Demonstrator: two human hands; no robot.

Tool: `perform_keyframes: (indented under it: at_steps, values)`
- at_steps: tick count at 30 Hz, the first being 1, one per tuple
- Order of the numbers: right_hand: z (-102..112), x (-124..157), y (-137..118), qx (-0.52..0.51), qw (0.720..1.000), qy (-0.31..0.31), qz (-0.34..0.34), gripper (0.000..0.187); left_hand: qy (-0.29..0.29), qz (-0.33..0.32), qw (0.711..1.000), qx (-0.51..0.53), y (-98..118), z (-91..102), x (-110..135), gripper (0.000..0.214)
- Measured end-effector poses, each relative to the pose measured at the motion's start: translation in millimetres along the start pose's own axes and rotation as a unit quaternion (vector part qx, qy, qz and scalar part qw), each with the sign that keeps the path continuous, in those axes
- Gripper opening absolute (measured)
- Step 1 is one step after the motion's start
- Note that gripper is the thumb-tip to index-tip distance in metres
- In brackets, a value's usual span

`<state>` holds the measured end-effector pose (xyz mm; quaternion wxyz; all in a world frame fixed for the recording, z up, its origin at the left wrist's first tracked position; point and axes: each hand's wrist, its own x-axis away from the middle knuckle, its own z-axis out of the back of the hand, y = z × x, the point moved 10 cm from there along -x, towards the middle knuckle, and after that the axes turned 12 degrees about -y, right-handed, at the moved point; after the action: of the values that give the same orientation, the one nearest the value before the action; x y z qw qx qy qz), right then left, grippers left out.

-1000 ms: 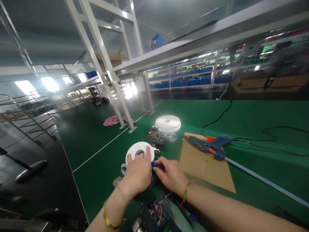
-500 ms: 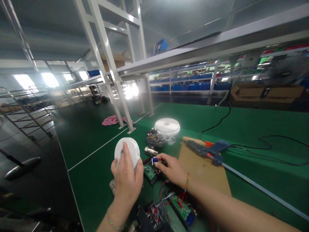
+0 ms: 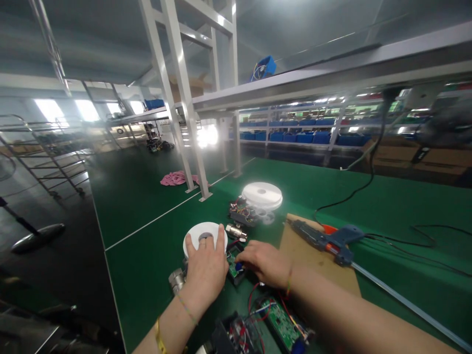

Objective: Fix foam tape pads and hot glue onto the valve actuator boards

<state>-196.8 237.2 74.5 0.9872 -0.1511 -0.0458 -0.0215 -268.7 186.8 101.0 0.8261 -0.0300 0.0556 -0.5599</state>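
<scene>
My left hand [image 3: 206, 270] lies over a white roll-like disc [image 3: 191, 232], gripping it from above. Two of its fingers bend into the grey centre hole, the others spread over the top face; the thumb is mostly hidden. Beside that wrist is a metal valve fitting [image 3: 177, 280]. My right hand [image 3: 263, 260] is closed, its fingertips at a small blue part [image 3: 239, 266] low over a green circuit board [image 3: 232, 258] in a black housing. The fingertips partly hide the blue part. Behind the board lies a second metal valve fitting [image 3: 236, 232].
A blue glue gun [image 3: 328, 241] with a long clear stick rests on brown cardboard [image 3: 306, 260], its black cable trailing right. Nearer me lie another circuit board [image 3: 282, 319] and an open black housing with wires [image 3: 239, 332]. Farther back are a bright white disc [image 3: 262, 194] and pink cloth [image 3: 175, 178].
My left hand has lowered the white disc, which was tilted up and now lies flatter. My right hand has brought the blue part down to the circuit board. The camera view has shifted slightly.
</scene>
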Motion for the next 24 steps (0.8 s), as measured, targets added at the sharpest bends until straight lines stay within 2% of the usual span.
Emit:
perform_keyframes:
  at_steps: [9, 15, 24]
  values:
    - [-20.8, -3.1, -13.2, 0.049, 0.997, -0.035, 0.050, 0.033, -0.008, 0.005, 1.000, -0.018, -1.2, -2.6, -2.6, 0.067]
    - [-20.3, 7.6, -13.5, 0.045, 0.997, -0.012, 0.067, 0.032, -0.005, 0.004, 1.000, -0.031, 0.0, -3.9, -3.2, 0.066]
    - [-16.6, 5.0, -11.2, 0.068, 0.996, 0.021, 0.055, 0.030, 0.005, 0.007, 0.999, -0.038, 1.9, -3.2, -2.8, 0.067]
